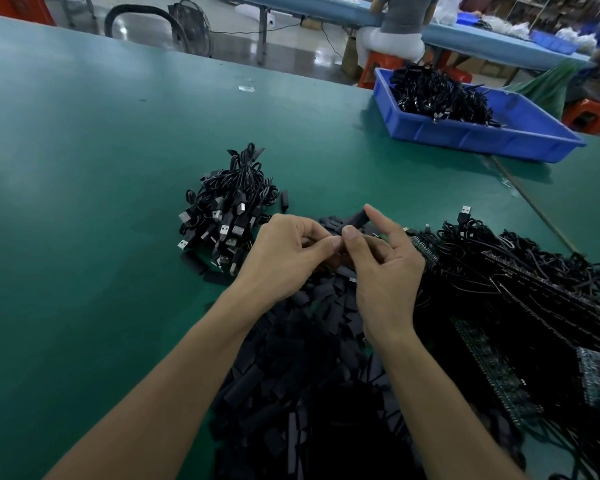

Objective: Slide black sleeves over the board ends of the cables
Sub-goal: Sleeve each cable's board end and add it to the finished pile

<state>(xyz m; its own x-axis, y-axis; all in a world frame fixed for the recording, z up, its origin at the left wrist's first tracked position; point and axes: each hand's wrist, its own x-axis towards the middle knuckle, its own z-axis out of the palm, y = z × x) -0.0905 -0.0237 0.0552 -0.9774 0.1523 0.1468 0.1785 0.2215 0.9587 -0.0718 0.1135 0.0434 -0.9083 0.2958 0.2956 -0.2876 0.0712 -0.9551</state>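
While I watch from the head view, the short black flattened sleeve is held up above the work, well clear of the table, pinched between thumb and forefinger of the right hand. The left hand is curled, its thumb and forefinger pinching at the sleeve's near mouth. Whether a board end already sits between those fingertips is hidden from me.

Below lies the dark heap of loose black sleeves, and to the right the tangle of black cables with green circuit boards. To the left sits a bundle of black cables with silver USB plugs, and far off a blue plastic crate, all on the green table mat.

My worry is the flattened mouth. If it does not open, I judge a board corner could catch and buckle the sleeve. A tug could also drag neighbouring cables out of the tangle.
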